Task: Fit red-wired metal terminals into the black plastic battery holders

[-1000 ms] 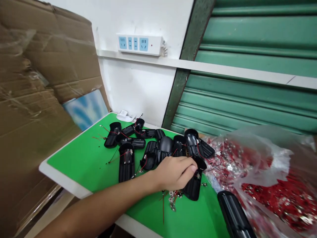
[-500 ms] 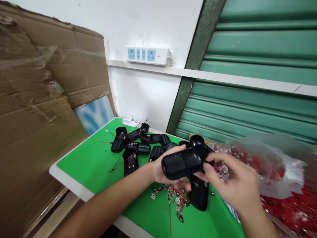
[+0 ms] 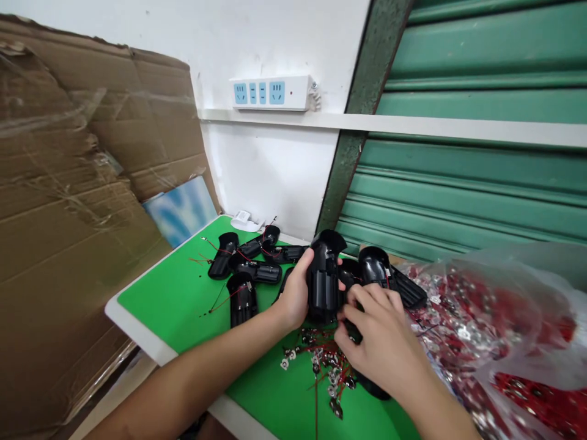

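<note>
My left hand [image 3: 295, 294] is wrapped round a black plastic housing [image 3: 324, 287], held nearly upright with its flared end at the top and its ribbed compartment facing me. Close to the lower right edge of that housing, the fingers of my right hand [image 3: 384, 336] are bent together. What they hold, if anything, is hidden. Below both hands lies a pile of small metal contacts [image 3: 331, 370] with red wires. Another black housing [image 3: 373, 391] is mostly covered by my right hand and forearm.
Several wired black housings [image 3: 259, 273] lie on the green mat [image 3: 169, 305]. One more housing [image 3: 375, 266] stands behind my right hand. Plastic bags of red-wired contacts [image 3: 495, 318] fill the right side. Cardboard [image 3: 92, 244] rises at left; a power strip [image 3: 275, 93] hangs on the wall.
The housing has turned from lying sideways to nearly upright, flared end up. My right hand has left the flared end and moved down to the lower edge.
</note>
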The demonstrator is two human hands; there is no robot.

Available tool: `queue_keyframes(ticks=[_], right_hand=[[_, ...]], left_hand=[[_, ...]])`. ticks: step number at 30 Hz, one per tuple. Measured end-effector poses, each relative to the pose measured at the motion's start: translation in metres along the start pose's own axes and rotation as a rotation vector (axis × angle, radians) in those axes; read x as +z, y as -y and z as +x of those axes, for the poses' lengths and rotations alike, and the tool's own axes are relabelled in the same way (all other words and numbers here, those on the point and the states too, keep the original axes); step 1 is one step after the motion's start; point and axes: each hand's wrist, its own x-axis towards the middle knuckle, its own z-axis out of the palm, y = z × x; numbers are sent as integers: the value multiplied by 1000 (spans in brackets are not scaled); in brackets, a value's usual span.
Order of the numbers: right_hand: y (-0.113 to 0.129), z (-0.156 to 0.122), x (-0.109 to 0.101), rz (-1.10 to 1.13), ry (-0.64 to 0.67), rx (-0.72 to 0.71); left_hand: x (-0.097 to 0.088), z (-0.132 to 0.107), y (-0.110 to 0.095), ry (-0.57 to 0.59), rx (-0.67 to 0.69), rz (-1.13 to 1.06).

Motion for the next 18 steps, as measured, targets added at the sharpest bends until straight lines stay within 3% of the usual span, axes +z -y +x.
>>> queue_keyframes(ticks=[5, 10, 13, 16, 18], right_hand=[[4, -1, 15, -122, 60, 25], [1, -2, 17, -147, 68, 29], [0, -3, 19, -123, 88, 37], [-2, -6, 22, -32, 114, 51], [-4, -8, 23, 54, 151, 86]], left_hand=[[5, 1, 1, -159, 39, 18], [4, 1, -1, -126, 88, -1], [0, -3, -2, 66, 48, -29], [-5, -8, 3, 355, -159, -89], [-6, -10, 10, 455, -261, -137]])
